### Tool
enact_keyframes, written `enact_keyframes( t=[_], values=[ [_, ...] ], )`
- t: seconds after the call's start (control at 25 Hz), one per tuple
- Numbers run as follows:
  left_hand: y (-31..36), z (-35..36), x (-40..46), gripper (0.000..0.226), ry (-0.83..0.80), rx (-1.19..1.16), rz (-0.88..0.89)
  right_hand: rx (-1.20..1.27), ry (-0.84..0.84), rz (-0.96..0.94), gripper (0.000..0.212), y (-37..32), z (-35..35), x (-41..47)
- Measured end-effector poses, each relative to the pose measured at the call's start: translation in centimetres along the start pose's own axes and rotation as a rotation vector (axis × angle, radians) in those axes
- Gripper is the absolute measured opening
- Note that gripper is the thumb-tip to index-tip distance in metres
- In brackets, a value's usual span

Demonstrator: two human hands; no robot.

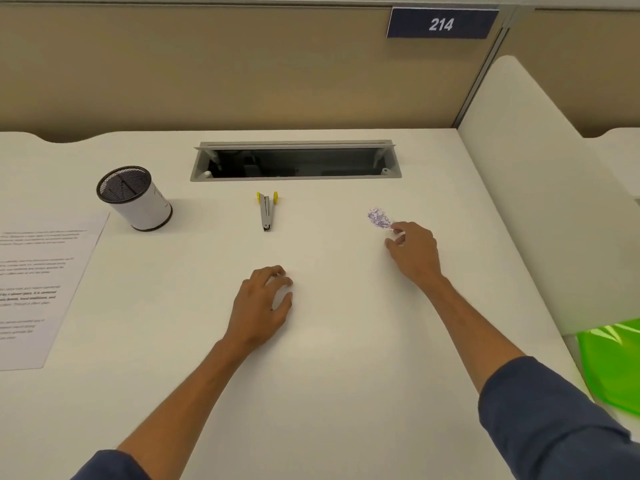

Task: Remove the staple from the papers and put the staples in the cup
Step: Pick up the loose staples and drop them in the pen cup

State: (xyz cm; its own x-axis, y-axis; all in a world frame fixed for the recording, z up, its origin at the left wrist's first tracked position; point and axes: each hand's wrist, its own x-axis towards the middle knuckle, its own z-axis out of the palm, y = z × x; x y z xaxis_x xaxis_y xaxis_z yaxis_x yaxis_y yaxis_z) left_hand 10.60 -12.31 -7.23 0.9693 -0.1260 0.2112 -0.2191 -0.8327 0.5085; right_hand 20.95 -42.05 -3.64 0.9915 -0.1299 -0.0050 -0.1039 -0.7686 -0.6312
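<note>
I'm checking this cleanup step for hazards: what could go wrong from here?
The right hand is reaching bare-fingered into the small pile of loose staples; sharp ends could prick it. The black mesh cup with a white paper wrap stands far across the white desk, so staples may drop on the way, perhaps into the open grey cable slot.

White desk (346,341) with open grey cable hatch (296,161), backed by tan partition (207,71) bearing blue "214" sign (441,24); white divider (540,168) at right.
</note>
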Motion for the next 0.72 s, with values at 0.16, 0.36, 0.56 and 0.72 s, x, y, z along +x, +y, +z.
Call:
enact_keyframes(
  t=[0.16,0.36,0.56,0.72],
  values=[
    [-0.7,0.4,0.3,0.038,0.001,0.074,0.050,-0.197,-0.046,-0.114,0.044,-0.2,0.1,2.7],
    [-1.4,0.5,0.6,0.043,-0.015,0.153,0.074,-0.454,-0.137,-0.191,0.047,-1.4,0.3,5.0],
    [-2.4,-0.4,0.2,0.063,-0.039,0.282,-0.070,-0.478,-0.144,-0.198,0.046,-1.8,0.5,5.6],
    [-4.7,-2.0,-0.5,0.079,-0.076,0.336,-0.181,-0.507,-0.164,-0.252,0.039,-2.0,0.5,5.9]
  ],
)
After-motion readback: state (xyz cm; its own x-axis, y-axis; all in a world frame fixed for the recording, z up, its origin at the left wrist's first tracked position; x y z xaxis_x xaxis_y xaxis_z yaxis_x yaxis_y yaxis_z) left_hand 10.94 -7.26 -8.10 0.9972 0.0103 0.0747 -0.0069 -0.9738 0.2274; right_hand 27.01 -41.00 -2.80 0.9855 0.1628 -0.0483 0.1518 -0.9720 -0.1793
